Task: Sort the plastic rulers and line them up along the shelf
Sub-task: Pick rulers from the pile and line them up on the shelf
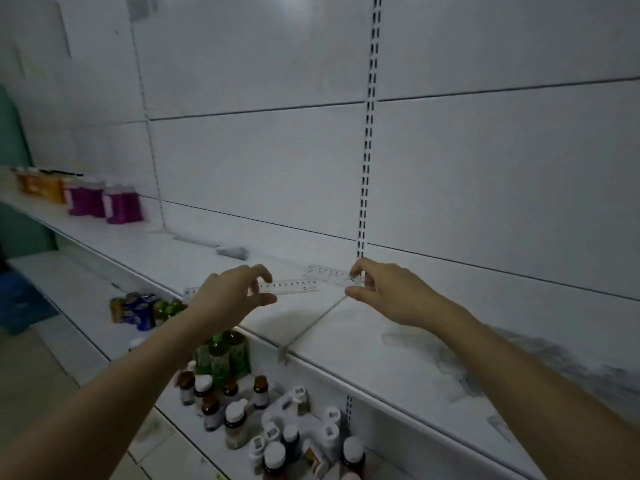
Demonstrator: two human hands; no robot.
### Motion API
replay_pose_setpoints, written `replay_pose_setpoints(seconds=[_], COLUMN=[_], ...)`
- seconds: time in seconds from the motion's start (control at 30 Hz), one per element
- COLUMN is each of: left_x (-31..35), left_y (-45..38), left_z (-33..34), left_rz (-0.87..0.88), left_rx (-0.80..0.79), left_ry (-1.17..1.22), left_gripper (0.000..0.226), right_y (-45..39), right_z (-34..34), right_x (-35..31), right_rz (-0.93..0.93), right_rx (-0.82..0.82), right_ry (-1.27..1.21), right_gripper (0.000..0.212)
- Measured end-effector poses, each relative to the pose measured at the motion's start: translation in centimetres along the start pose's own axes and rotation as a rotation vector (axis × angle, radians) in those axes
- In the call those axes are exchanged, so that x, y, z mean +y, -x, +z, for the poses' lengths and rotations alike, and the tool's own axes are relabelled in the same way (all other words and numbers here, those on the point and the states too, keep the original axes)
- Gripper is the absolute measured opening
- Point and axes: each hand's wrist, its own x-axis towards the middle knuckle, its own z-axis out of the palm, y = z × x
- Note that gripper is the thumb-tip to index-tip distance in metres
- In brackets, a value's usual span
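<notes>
clear ruler (294, 286): frame centre, flat on shelf (381, 344)
left hand (228, 292): fingers curled over it
right hand (384, 289): pinches second ruler (329, 273)
tip: butt ends, keep edges parallel

both hands pinch clear rulers on the white shelf (363, 341): left hand (228, 292) one ruler (294, 286), right hand (384, 292) another (329, 273).

You face a white panelled back wall (485, 150) crossed by dark horizontal seams, with slotted metal uprights (369, 133) running down it. A white shelf (398, 358) spans the frame below, another shelf (79, 299) sits lower at your left, and pale floor tiles (31, 375) show beneath. The light is dim and bluish.
</notes>
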Motion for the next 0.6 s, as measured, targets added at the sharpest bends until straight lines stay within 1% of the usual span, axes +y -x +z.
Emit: replay_pose_setpoints(seconds=[0.13, 0.37, 0.5, 0.6], left_x=[-7.3, -21.3, -28.1, -32.0], left_y=[0.4, 3.2, 2.6, 1.0], left_z=[-2.4, -5.8, -7.5, -7.7], left_rz=[-0.036, -0.108, -0.152, -0.162], left_rx=[0.022, 0.035, 0.055, 0.053], left_ry=[0.054, 0.151, 0.151, 0.096], left_gripper=[0.035, 0.032, 0.032, 0.035], right_y=[-5.4, -15.3, -20.3, -23.5], right_z=[2.3, 8.3, 11.1, 13.1], right_x=[-5.3, -15.4, -19.9, -22.1], right_rz=[-0.008, -0.015, -0.041, -0.051], right_rx=[-0.001, -0.015, 0.010, -0.009], right_ry=[-0.016, -0.109, -0.135, -0.119], right_gripper=[0.030, 0.033, 0.031, 0.029])
